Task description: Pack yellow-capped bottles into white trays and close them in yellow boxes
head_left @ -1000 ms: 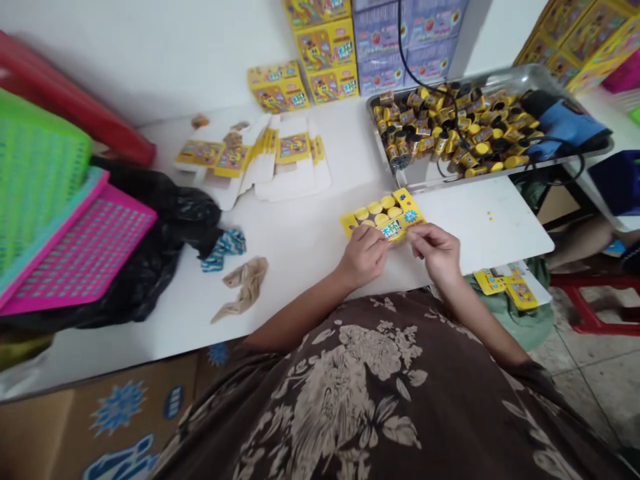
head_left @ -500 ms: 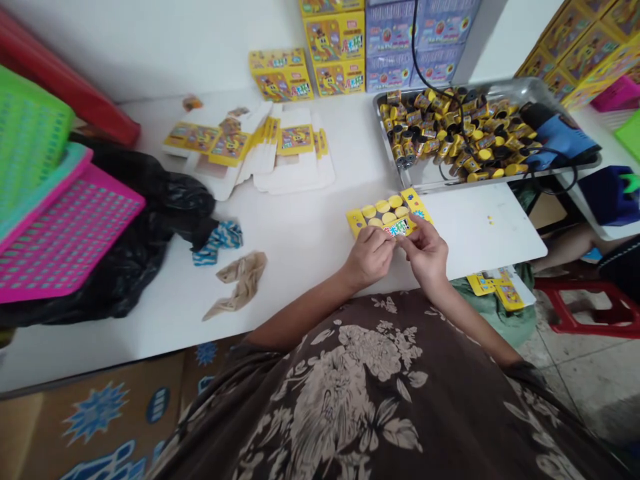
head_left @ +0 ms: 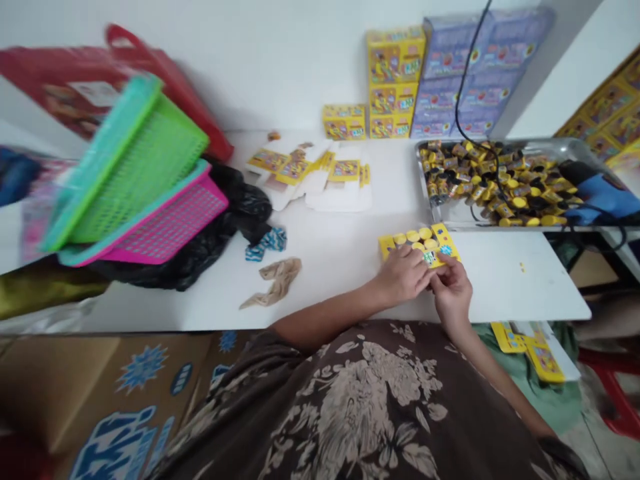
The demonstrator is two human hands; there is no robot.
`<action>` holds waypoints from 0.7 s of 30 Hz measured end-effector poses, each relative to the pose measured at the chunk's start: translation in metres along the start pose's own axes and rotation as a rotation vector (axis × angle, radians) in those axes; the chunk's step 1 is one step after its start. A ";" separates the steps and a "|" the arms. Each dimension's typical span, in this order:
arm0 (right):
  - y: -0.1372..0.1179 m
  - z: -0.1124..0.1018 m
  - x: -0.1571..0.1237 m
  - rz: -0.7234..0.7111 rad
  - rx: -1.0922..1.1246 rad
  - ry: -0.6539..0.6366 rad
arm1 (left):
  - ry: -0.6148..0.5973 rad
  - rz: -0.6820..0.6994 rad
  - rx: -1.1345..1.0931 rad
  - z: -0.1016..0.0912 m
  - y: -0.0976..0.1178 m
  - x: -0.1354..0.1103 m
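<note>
A yellow display box (head_left: 447, 238) lies on the white table in front of me, with rows of small yellow-capped containers (head_left: 413, 235) showing in its open top. My left hand (head_left: 401, 275) is closed on the box's near left edge, its fingers curled over the front. My right hand (head_left: 454, 288) pinches the near right part, thumb and fingertips close to the left hand's fingers. Both hands hide much of the front panel. Whether a flap sits between the fingertips cannot be made out.
A metal tray (head_left: 426, 193) of small containers also holds a blue-and-black object (head_left: 603, 197). Flat box blanks (head_left: 345, 193) lie behind left. Stacked yellow boxes (head_left: 393, 97) and purple boxes (head_left: 450, 93) line the wall. Plastic baskets (head_left: 170, 213), a black bag (head_left: 245, 207) and a beige cloth (head_left: 280, 280) are left.
The camera view has swung left, so everything sits farther right and most things lower in the picture. Both hands remain at the box's front edge, with the left fingers now more over it.
</note>
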State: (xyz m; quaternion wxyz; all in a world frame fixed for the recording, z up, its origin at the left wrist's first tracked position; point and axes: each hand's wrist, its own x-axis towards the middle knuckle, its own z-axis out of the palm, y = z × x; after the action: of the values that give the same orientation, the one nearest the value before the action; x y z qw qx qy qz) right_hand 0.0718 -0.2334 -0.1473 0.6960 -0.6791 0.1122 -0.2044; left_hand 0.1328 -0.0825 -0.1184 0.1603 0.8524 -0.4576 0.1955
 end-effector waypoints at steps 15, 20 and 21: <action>0.035 -0.060 -0.010 0.052 -0.350 0.159 | -0.213 -0.222 0.044 -0.018 -0.018 0.026; 0.031 -0.065 -0.014 -0.019 -0.564 0.057 | -0.433 -0.273 -0.067 -0.030 -0.063 0.039; 0.029 -0.065 -0.015 -0.029 -0.578 0.045 | -0.436 -0.261 -0.086 -0.034 -0.077 0.040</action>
State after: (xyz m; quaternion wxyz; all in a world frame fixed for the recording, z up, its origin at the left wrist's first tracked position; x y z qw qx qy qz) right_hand 0.0344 -0.2852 -0.1810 0.4679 -0.8462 0.1717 -0.1888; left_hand 0.2118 -0.0551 -0.0768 0.1180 0.9186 -0.3755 -0.0348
